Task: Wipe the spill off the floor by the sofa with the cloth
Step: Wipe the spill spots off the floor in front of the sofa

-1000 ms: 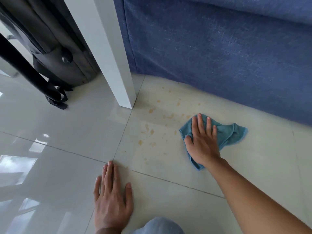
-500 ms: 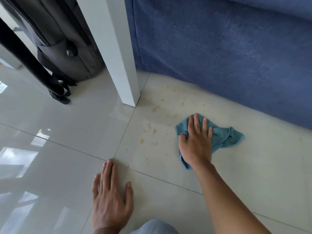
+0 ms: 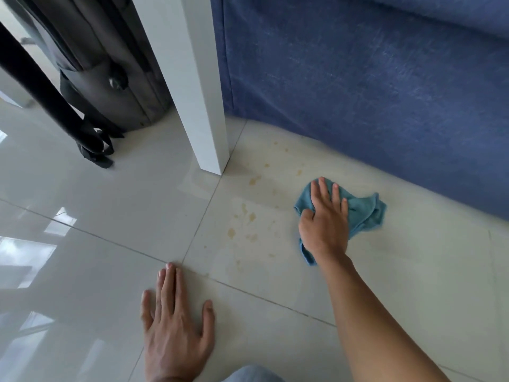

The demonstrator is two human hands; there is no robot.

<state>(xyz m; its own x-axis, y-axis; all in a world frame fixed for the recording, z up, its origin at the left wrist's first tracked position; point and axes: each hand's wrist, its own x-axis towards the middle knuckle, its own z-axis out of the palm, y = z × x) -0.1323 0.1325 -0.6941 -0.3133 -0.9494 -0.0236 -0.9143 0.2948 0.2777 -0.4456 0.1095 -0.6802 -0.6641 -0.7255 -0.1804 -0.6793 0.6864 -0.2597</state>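
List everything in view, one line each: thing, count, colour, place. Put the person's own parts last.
cloth: one, blue, crumpled on the floor in front of the sofa, under the right hand
spill: many small spots, yellow-brown, on the tile left of the cloth
sofa: one, dark blue fabric, top right
floor: glossy pale tiles with grey grout lines
table leg: one, white, left of the sofa corner
bag: one, dark grey, top left behind the leg
black pole: one, slanting at far left
knee: one, pale blue cloth, bottom edge
left hand: flat on the floor, fingers straight
right hand: pressing on the cloth
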